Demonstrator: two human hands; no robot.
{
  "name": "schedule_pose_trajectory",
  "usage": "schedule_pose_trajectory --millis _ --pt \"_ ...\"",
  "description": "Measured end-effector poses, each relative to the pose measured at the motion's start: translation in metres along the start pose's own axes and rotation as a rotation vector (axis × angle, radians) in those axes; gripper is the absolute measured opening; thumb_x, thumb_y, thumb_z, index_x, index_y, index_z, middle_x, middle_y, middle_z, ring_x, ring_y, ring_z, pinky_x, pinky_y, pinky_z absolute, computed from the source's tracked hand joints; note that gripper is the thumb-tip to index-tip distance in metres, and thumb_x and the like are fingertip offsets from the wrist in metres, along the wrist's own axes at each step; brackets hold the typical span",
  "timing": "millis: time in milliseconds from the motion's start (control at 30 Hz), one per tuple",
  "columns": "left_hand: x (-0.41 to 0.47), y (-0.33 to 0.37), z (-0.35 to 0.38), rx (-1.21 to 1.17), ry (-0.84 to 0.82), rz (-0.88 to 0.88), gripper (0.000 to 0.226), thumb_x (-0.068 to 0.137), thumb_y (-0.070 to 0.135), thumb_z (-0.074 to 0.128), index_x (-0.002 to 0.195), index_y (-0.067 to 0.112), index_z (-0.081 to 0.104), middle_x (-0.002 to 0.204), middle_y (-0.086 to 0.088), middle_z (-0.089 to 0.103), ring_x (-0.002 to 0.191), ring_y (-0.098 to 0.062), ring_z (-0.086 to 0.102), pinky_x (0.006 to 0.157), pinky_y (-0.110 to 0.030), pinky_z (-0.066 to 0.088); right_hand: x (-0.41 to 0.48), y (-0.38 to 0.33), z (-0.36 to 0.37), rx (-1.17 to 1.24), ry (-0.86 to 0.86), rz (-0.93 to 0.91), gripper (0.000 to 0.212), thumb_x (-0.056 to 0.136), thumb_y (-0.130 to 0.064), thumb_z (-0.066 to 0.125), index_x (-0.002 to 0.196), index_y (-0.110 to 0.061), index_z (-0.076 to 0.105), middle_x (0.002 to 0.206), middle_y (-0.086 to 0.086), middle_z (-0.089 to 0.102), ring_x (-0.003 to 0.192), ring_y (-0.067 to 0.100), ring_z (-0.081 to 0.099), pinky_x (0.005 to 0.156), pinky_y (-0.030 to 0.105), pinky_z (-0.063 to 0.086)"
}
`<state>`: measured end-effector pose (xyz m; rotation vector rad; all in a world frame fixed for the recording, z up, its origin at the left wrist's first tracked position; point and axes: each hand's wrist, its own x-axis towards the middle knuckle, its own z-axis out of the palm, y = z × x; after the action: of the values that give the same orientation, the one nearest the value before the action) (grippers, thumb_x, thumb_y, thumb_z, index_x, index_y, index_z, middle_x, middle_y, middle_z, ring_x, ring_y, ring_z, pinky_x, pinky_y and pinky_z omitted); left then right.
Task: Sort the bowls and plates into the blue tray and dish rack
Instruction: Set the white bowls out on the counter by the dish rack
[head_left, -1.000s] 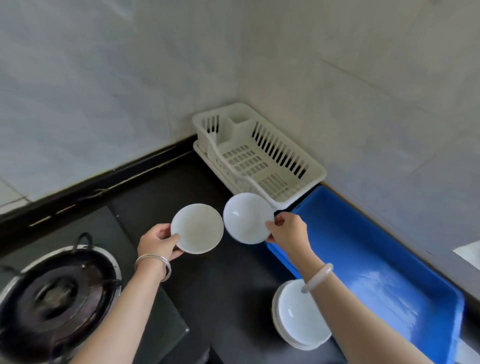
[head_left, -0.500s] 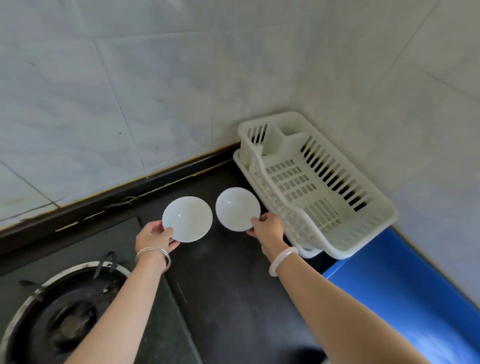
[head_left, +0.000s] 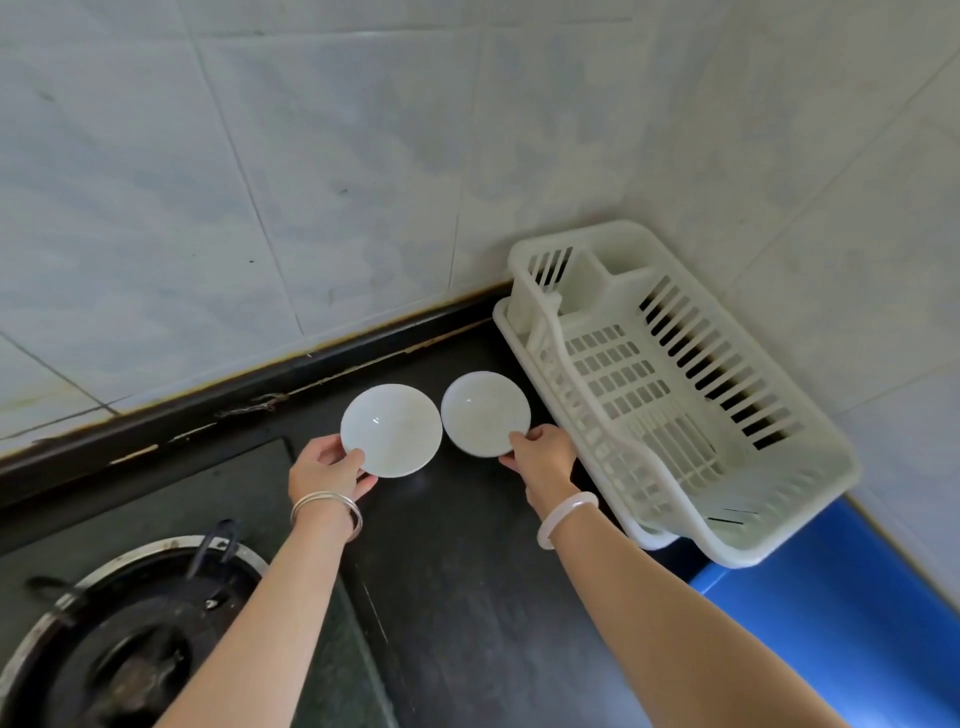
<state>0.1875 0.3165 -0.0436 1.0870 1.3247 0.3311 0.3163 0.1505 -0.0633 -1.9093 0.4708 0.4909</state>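
Note:
My left hand (head_left: 327, 470) grips the near rim of a small white plate (head_left: 390, 429), held over the black counter. My right hand (head_left: 543, 457) grips the near rim of a second small white plate (head_left: 485, 413). The two plates sit side by side, almost touching, tilted towards me. The white plastic dish rack (head_left: 670, 395) stands empty in the corner, just right of the right-hand plate. A corner of the blue tray (head_left: 831, 613) shows at the lower right, beyond the rack's near end.
A gas burner (head_left: 124, 639) with a metal ring lies at the lower left on the black counter (head_left: 467, 571). Tiled walls rise behind and to the right, meeting at the rack's corner.
The view has swung up and left, so the stack of dishes and most of the blue tray left the frame. Both hands carried their plates farther from me, beside the rack.

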Motion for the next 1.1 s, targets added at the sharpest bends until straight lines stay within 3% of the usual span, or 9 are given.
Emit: schedule_pose_trajectory --millis 133,233,333,433,567,800,900,967,1100 --pt "0.002 -0.003 0.002 -0.033 0.011 -0.018 0.032 0.081 -0.003 0.061 0.108 0.013 0.059 0.119 -0.012 0.062 0.105 -0.032 0.062 0.076 -0.043 0.056 0.003 -0.003 0.002 -0.005 -0.027 0.012 0.012 0.087 -0.007 0.062 0.082 -0.011 0.052 0.094 0.006 0.059 0.074 0.015 0.062 0.068 0.034 0.061" --pt "0.0 -0.005 0.001 -0.103 -0.013 -0.04 0.034 0.083 -0.001 0.06 0.113 0.013 0.058 0.121 -0.01 0.061 0.107 -0.029 0.061 0.08 -0.042 0.054 -0.001 -0.007 -0.003 -0.006 -0.111 0.047 0.01 0.089 -0.013 0.061 0.095 -0.012 0.054 0.102 0.01 0.06 0.077 0.017 0.063 0.067 0.031 0.06" --pt "-0.004 -0.009 -0.003 -0.21 -0.079 -0.102 0.036 0.086 0.004 0.058 0.12 0.016 0.055 0.121 -0.007 0.059 0.107 -0.029 0.06 0.084 -0.041 0.052 -0.008 -0.006 -0.011 0.074 -0.222 0.09 0.03 0.092 -0.02 0.059 0.121 -0.016 0.051 0.112 0.011 0.061 0.085 0.022 0.068 0.07 0.031 0.059" --pt "-0.012 -0.018 -0.005 -0.304 -0.166 -0.181 0.04 0.089 0.01 0.056 0.127 0.019 0.051 0.119 -0.006 0.055 0.104 -0.029 0.061 0.084 -0.037 0.053 -0.013 0.0 -0.017 0.234 -0.292 0.106 0.041 0.094 -0.016 0.056 0.134 -0.017 0.047 0.124 0.013 0.058 0.091 0.024 0.069 0.072 0.029 0.058" --pt "-0.016 -0.023 0.0 -0.391 -0.147 -0.172 0.038 0.089 0.011 0.056 0.126 0.018 0.054 0.122 -0.005 0.056 0.103 -0.026 0.06 0.077 -0.032 0.054 -0.013 0.002 -0.013 0.366 -0.281 0.1 0.042 0.094 -0.01 0.055 0.135 -0.013 0.05 0.131 0.013 0.056 0.093 0.023 0.068 0.07 0.026 0.059" --pt "-0.003 -0.014 0.01 -0.424 -0.089 -0.168 0.038 0.087 0.009 0.057 0.124 0.016 0.056 0.12 -0.005 0.056 0.094 -0.022 0.06 0.08 -0.036 0.054 -0.005 -0.016 0.006 0.395 -0.283 0.073 0.041 0.094 -0.007 0.054 0.134 -0.01 0.05 0.131 0.016 0.055 0.097 0.027 0.067 0.072 0.026 0.059" --pt "0.006 -0.008 0.015 -0.445 -0.075 -0.164 0.039 0.087 0.009 0.057 0.125 0.016 0.055 0.119 -0.004 0.056 0.086 -0.018 0.06 0.085 -0.04 0.054 0.002 -0.026 0.018 0.397 -0.291 0.058 0.039 0.094 -0.007 0.054 0.133 -0.007 0.051 0.13 0.017 0.056 0.09 0.024 0.067 0.077 0.029 0.058" --pt "0.011 -0.005 0.018 -0.461 -0.06 -0.169 0.039 0.087 0.009 0.058 0.125 0.016 0.055 0.119 -0.004 0.055 0.09 -0.02 0.058 0.088 -0.043 0.053 0.006 -0.032 0.025 0.4 -0.297 0.053 0.039 0.094 -0.007 0.053 0.133 -0.006 0.051 0.13 0.016 0.055 0.087 0.021 0.067 0.078 0.029 0.057" --pt "0.019 0.001 0.023 -0.495 -0.062 -0.172 0.037 0.087 0.008 0.058 0.123 0.017 0.055 0.116 -0.003 0.055 0.085 -0.019 0.058 0.089 -0.045 0.053 0.014 -0.042 0.037 0.409 -0.303 0.046 0.038 0.095 -0.006 0.053 0.133 -0.004 0.05 0.129 0.017 0.056 0.096 0.026 0.065 0.077 0.028 0.057"
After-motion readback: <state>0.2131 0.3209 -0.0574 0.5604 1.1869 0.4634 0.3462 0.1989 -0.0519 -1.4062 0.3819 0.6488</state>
